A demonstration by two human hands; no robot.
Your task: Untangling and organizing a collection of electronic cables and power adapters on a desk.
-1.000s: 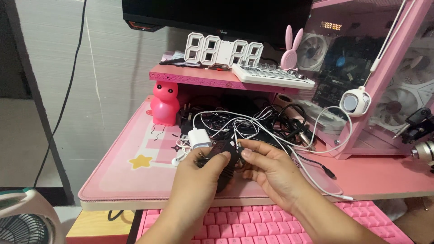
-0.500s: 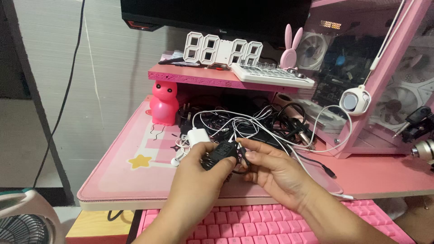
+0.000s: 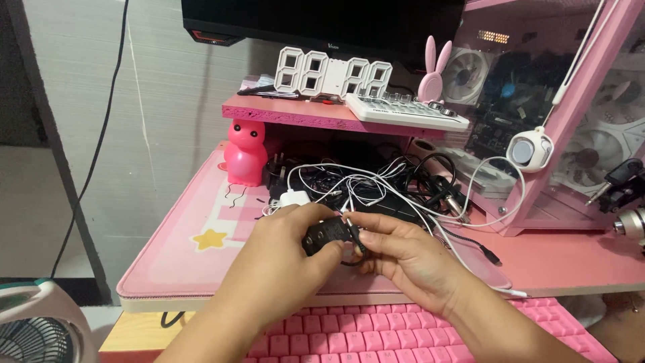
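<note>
My left hand (image 3: 282, 259) grips a small black power adapter (image 3: 326, 234) above the front of the pink desk mat (image 3: 195, 252). My right hand (image 3: 403, 259) pinches the adapter's thin black cable (image 3: 356, 245) right beside the adapter, its fingertips touching the plug body. Both hands meet over the mat, just in front of a tangle of white and black cables (image 3: 376, 185). A white charger block (image 3: 293, 198) lies just behind my left hand, partly hidden by it.
A pink figurine (image 3: 244, 153) stands at the back left of the mat. A pink shelf (image 3: 295, 114) carries a white digit clock (image 3: 332, 72) and a white keypad (image 3: 403, 111). A pink keyboard (image 3: 416, 333) sits below the desk edge. A pink computer case (image 3: 557, 121) fills the right; a fan (image 3: 37, 329) is at lower left.
My left hand has slid up and over the adapter, covering more of it and the white charger. My right hand moved its fingertips closer to the adapter along the cable.
</note>
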